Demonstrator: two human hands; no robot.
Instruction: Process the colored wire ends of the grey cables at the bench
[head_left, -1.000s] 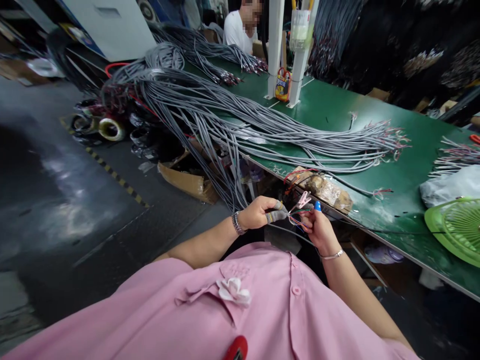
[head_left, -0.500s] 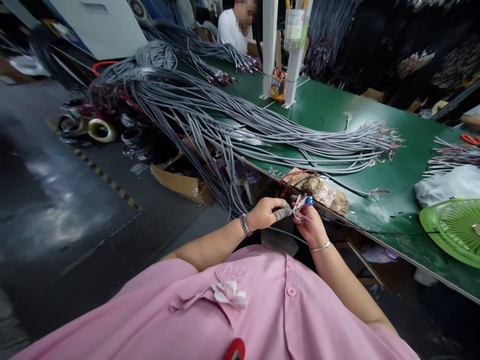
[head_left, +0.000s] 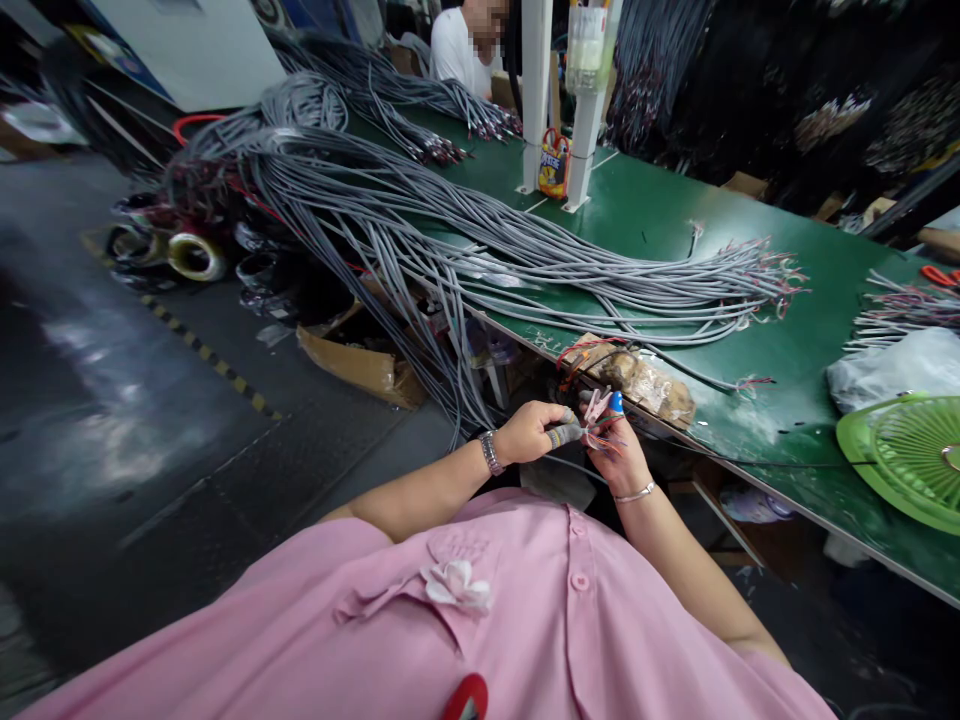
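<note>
— While the green table [head_left: 675, 215] carries that sprawling heap of grey cables [head_left: 487, 250], where are the hands?
— Just off its near edge. The left hand [head_left: 529, 432] pinches the thin coloured wires [head_left: 600, 428]; the right hand [head_left: 619, 456] pinches them too, fingertips meeting.

The head camera looks forward and down, close above left hand [head_left: 525, 432] and right hand [head_left: 619, 455], before the green table [head_left: 675, 210].
</note>
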